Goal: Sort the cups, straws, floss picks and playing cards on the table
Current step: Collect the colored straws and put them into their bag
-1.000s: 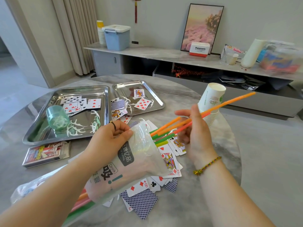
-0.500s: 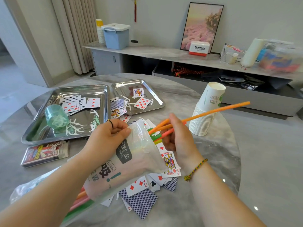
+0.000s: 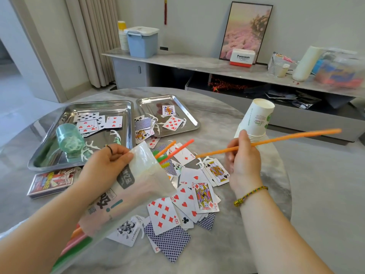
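My left hand (image 3: 107, 165) grips a translucent straw bag (image 3: 126, 192) by its mouth, tilted above the table. Several coloured straws (image 3: 173, 150) stick out of the bag's opening. My right hand (image 3: 244, 159) pinches a single long orange straw (image 3: 286, 139), clear of the bag and pointing up to the right. Loose playing cards (image 3: 185, 196) lie scattered under both hands, with white floss picks (image 3: 205, 160) among them. A stack of paper cups (image 3: 256, 121) stands behind my right hand.
Two steel trays sit at the back left: the large tray (image 3: 49, 153) holds cards, floss picks and a green floss-pick tub (image 3: 69, 140); the small tray (image 3: 189, 119) holds cards. A card box (image 3: 50, 180) lies near the left edge.
My right hand has pulled one orange straw out of the bag and moved right with it. The other straws stayed sticking out of the bag's mouth.
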Available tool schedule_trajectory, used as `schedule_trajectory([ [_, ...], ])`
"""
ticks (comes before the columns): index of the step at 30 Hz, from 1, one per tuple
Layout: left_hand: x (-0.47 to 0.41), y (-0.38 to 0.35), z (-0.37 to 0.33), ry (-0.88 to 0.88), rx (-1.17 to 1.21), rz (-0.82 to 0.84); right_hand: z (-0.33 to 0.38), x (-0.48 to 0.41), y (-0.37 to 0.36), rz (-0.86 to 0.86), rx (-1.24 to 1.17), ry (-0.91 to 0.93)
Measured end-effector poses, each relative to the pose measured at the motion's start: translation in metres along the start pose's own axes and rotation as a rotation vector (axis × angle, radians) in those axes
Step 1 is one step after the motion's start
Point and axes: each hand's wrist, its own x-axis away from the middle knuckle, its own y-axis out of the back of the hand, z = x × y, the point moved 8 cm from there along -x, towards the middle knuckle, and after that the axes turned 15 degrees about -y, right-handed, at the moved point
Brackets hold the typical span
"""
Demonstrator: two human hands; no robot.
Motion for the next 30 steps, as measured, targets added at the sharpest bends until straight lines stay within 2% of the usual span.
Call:
schedule_trajectory([
  [2, -0.004, 0.011, 0.001, 0.000, -0.005, -0.054, -0.017, -0.007, -0.006, -0.006, 0.380, -0.107],
  [5, -0.009, 0.017, -0.002, -0.018, -0.022, -0.073, -0.056, -0.006, -0.026, 0.124, 0.918, -0.202],
  [9, -0.007, 0.013, -0.004, -0.031, 0.007, -0.045, -0.092, -0.003, -0.034, 0.223, 1.280, -0.257],
  [11, -0.006, 0.011, -0.004, -0.030, 0.023, -0.039, -0.091, -0.009, -0.033, 0.204, 1.451, -0.195],
  [12, -0.006, 0.010, -0.004, -0.029, 0.028, -0.033, -0.082, -0.011, -0.035, 0.166, 1.453, -0.121],
  [13, -0.005, 0.010, -0.004, -0.030, 0.031, -0.027, -0.067, -0.010, -0.037, 0.121, 1.329, -0.047],
  [14, -0.005, 0.009, -0.006, -0.032, 0.033, -0.024, -0.050, -0.005, -0.039, 0.107, 1.087, 0.007],
  [16, -0.005, 0.005, -0.010, -0.044, 0.037, -0.017, -0.021, 0.014, -0.046, 0.222, 0.559, 0.060],
  [17, -0.005, 0.002, -0.012, -0.052, 0.036, -0.010, -0.012, 0.026, -0.051, 0.306, 0.402, 0.078],
  [18, -0.004, -0.002, -0.015, -0.058, 0.032, 0.001, -0.006, 0.036, -0.055, 0.369, 0.347, 0.116],
  [22, -0.003, -0.014, -0.027, -0.095, 0.039, 0.041, -0.003, 0.051, -0.058, 0.351, 0.447, 0.279],
  [24, -0.003, -0.019, -0.034, -0.120, 0.060, 0.052, -0.009, 0.049, -0.063, 0.342, 0.499, 0.266],
  [30, -0.005, -0.026, -0.037, -0.156, 0.055, 0.085, -0.029, 0.048, -0.069, 0.456, 0.643, 0.129],
])
